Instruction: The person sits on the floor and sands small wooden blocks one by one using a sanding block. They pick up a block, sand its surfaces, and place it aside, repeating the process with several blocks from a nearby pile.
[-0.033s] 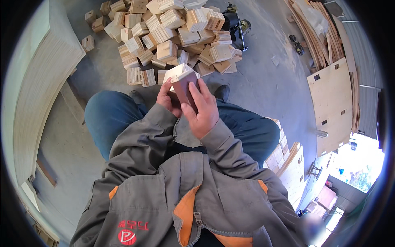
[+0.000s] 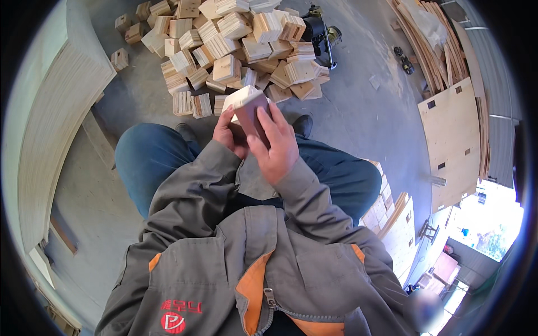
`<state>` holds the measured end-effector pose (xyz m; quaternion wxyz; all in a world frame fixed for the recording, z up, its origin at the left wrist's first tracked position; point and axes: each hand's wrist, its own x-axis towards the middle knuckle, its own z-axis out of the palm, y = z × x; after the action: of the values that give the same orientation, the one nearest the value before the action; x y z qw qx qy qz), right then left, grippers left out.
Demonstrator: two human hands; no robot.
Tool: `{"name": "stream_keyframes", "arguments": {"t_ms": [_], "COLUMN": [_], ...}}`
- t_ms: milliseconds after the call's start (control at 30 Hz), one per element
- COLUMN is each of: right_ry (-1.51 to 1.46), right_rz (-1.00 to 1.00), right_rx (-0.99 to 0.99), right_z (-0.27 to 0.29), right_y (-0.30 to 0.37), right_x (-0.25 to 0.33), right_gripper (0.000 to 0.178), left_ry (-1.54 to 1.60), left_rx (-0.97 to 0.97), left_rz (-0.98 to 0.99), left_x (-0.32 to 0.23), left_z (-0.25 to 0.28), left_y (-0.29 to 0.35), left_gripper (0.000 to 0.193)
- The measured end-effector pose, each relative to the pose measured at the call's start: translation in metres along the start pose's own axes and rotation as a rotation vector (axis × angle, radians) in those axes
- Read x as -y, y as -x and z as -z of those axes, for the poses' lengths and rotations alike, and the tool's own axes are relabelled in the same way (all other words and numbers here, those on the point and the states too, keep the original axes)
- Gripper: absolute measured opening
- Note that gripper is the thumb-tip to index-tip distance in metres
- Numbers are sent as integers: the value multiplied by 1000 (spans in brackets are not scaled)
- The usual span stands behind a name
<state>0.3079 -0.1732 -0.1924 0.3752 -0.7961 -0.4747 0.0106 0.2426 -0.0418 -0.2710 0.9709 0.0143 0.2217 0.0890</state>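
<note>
In front of my knees, my left hand (image 2: pixel 228 137) is closed round the left side of a pale plywood block (image 2: pixel 241 96). My right hand (image 2: pixel 276 143) grips a reddish-brown, flat-sided rectangular block (image 2: pixel 252 117), its fingers lying along the right edge and its thumb on the near face. The brown block stands tilted against the near side of the plywood one. Its kind is not plain, and most of the plywood block is hidden behind it and my fingers. Just beyond my hands, a heap of similar plywood blocks (image 2: pixel 227 70) lies on the floor.
A black power tool (image 2: pixel 319 36) sits at the heap's right edge. Tall stacked sheets (image 2: pixel 61 106) rise at the left. Plywood boards with square holes (image 2: pixel 455 140) lean at the right, near a small dark tool (image 2: pixel 403 60). More stacked blocks (image 2: pixel 381 210) stand beside my right knee.
My right hand has shifted slightly up and to the left with the brown block. My left hand looks nearly still.
</note>
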Motion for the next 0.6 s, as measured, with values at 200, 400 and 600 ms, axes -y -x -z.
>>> {"name": "stream_keyframes", "arguments": {"t_ms": [200, 400, 600], "right_ry": [12, 11, 73], "right_rz": [-217, 6, 54], "right_rx": [-58, -14, 10], "right_z": [-22, -2, 5], "right_y": [-62, -15, 5], "right_x": [-64, -11, 13], "right_gripper": [59, 61, 59], "left_ry": [-125, -153, -1], "left_rx": [-237, -181, 31], "left_rz": [20, -55, 19], "left_x": [5, 5, -2], "left_z": [-14, 6, 8], "left_y": [7, 6, -1], "left_gripper": [68, 64, 65]}}
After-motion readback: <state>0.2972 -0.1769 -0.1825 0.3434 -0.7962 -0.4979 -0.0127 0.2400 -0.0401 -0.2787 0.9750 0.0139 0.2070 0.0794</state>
